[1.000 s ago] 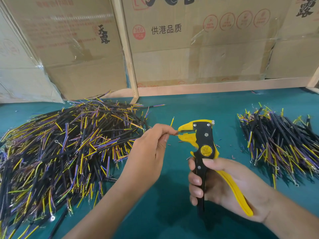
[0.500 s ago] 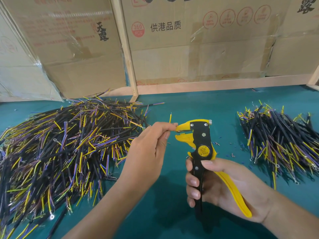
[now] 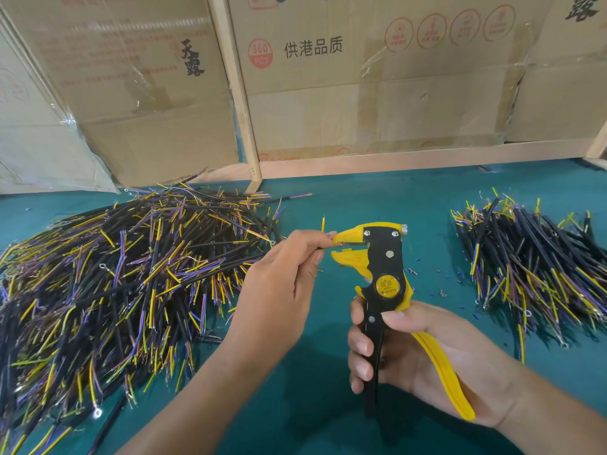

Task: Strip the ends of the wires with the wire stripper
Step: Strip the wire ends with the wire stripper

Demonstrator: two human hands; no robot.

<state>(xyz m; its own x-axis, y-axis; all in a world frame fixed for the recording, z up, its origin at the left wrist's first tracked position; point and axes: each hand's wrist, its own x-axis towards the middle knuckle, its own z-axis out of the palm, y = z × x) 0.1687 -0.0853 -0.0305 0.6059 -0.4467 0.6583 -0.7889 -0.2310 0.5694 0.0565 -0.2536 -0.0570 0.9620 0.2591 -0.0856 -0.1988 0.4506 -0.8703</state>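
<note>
We see two hands at work over a teal surface (image 3: 377, 198). The right hand (image 3: 427, 359) is wrapped around the handles of a yellow and black wire stripper (image 3: 386, 277), thumb pressed across the black body just under the round yellow badge, fingers curled around the black handle while the yellow handle runs back along the palm. The tool stands nearly upright with its yellow beak pointing left, and the two halves of the beak are parted.

The left hand (image 3: 282, 290) pinches a wire (image 3: 323, 246) between thumb and fingertips, right at the mouth of the stripper. The wire's end sits between the parted halves of the beak, and we cannot tell whether its bare strands touch them. One thin yellow strand (image 3: 323, 223) sticks straight up above the fingertips.

To the left lies a big pile of wires (image 3: 115, 290), black sheaths with yellow, purple and blue ends fanning out, some with small ring ends. To the right, well apart from the hands, sits a smaller pile (image 3: 532, 267) of the same kind. Tiny bits of insulation (image 3: 441, 293) are scattered on the surface between the stripper and that smaller pile.

Behind the surface stand cardboard boxes (image 3: 377, 77) with printed characters, wrapped in clear tape, and a pale wooden frame (image 3: 238, 93) in front of them.
</note>
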